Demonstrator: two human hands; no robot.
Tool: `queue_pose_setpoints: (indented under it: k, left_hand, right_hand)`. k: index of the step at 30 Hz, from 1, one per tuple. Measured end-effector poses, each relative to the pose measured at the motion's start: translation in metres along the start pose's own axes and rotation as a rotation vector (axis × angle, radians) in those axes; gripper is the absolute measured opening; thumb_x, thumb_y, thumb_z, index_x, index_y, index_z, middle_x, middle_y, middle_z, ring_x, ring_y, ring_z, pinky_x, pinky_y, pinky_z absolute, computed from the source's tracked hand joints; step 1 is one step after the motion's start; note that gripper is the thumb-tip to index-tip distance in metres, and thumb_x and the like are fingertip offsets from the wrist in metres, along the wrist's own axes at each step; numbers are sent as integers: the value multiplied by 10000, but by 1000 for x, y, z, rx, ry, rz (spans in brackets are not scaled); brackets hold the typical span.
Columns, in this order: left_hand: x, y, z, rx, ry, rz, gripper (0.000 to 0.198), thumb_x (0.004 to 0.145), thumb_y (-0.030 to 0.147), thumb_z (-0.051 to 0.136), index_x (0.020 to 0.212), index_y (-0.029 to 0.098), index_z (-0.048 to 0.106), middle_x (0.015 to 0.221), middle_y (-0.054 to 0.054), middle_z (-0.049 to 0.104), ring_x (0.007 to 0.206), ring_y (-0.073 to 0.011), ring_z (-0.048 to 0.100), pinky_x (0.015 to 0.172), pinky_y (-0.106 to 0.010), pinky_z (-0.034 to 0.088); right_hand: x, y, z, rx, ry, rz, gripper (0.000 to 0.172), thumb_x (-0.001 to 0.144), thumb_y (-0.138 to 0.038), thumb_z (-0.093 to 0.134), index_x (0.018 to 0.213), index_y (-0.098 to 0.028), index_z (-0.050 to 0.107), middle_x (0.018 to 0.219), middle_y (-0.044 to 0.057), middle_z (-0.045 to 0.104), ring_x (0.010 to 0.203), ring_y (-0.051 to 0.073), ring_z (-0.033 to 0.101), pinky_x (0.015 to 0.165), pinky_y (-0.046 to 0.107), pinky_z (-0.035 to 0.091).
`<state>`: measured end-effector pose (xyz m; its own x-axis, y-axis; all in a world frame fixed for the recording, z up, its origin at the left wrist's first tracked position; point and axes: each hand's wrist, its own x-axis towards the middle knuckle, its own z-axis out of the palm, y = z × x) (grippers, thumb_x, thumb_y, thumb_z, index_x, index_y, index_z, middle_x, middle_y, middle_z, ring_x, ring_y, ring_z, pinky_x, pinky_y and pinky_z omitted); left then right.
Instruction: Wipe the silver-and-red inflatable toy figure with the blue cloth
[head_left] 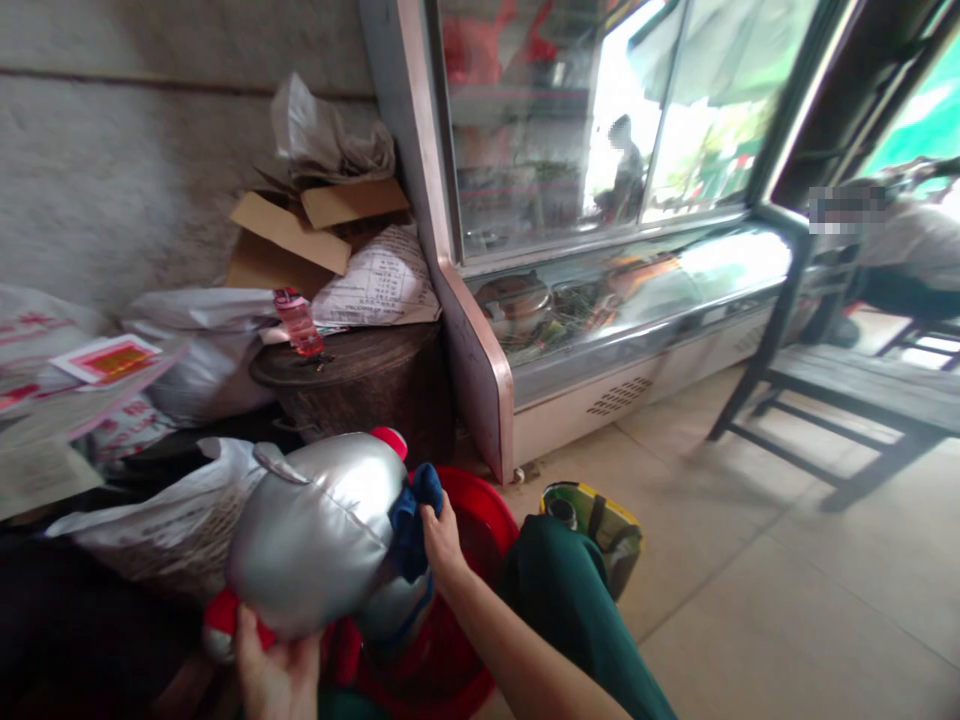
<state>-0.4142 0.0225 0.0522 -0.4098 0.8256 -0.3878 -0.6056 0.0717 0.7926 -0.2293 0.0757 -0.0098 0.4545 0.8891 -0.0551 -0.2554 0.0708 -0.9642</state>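
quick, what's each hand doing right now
left hand: closed, gripping the silver stuffed toy from below
right hand: closed, pinching the toy's blue cloth

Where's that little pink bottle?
The pink bottle stands left of centre in the head view, on the round dark drum, below the cardboard boxes.
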Motion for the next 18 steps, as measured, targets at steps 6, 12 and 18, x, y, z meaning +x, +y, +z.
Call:
queue_pose_setpoints:
  k: [6,12,18]
  left_hand:
    - [3,4,2,-5,28,-15,350,1019,523,587,1321,396,712,1453,99,657,1502,-173,464,1243,-308,378]
    - [4,-3,6,-13,91,73,325,1012,429,587,1254,291,755,1249,4,743,1293,-164,632,928,-155,570]
    - [10,-4,-1,-12,28,124,357,974,437,636,1278,293,752,1259,-41,727,1157,-208,690,705,-191,634]
  right_hand:
    - [-73,71,-4,-154,75,-117,728,737,-262,613,1456,-255,496,1439,142,578,1426,380,507,1190,584,435]
    - [-143,109,14,-185,-68,-186,833,508,-61,584,1298,-323,572,1276,75,594,1248,370,632,1147,546,476]
    - [-157,96,18,-87,-228,-64,690,455,-28,586,1063,-338,688,1147,27,614,1089,318,660,1031,443,537]
